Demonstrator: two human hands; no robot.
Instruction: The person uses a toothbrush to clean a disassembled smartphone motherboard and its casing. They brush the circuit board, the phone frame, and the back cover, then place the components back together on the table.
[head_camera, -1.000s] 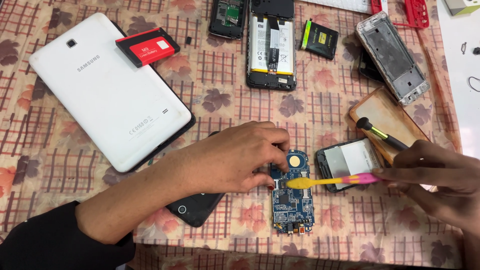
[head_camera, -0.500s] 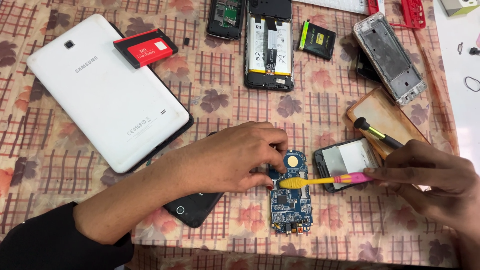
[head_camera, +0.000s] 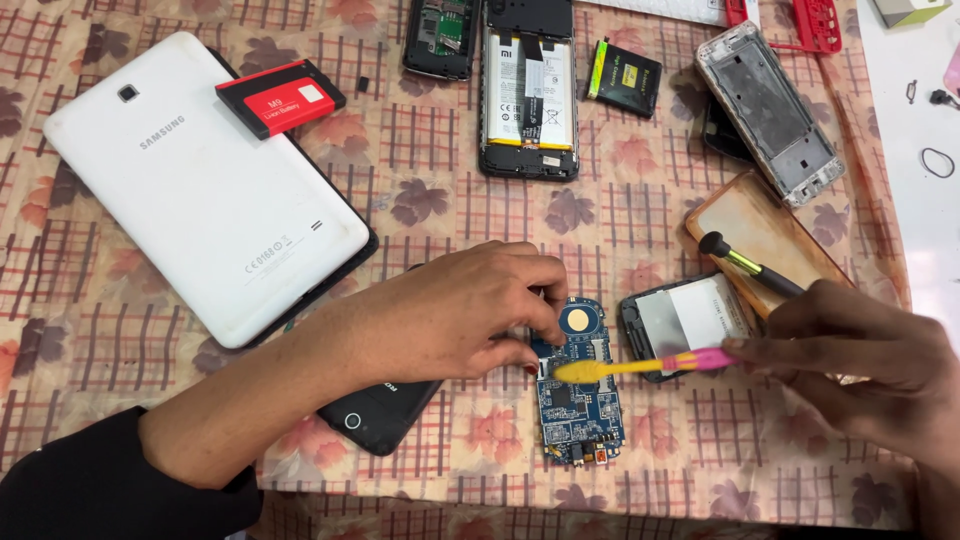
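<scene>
The blue circuit board lies flat on the counter, which is covered in a checked, flowered cloth, and everything else is best placed from it. The left hand comes in from the board's left and pins its upper left edge, fingers curled down and closed onto the edge and thumb tucked beneath them. The right hand reaches from the board's right, fingers pinched shut around the pink end of a toothbrush, whose yellow head rests on the board just below the round gold contact.

To do this well, the judgement is that the board should stay flat and firmly pinned so that it does not skate on the cloth. Strokes should be short and light, running along the rows of small parts rather than across them, so the bristles do not snag. The left fingertips are best kept on the bare edge, off the components.

Just right of the board sits an open phone frame, with a screwdriver beyond it on a brown case. Just left lies a black phone, and well up to the left a white tablet.
</scene>
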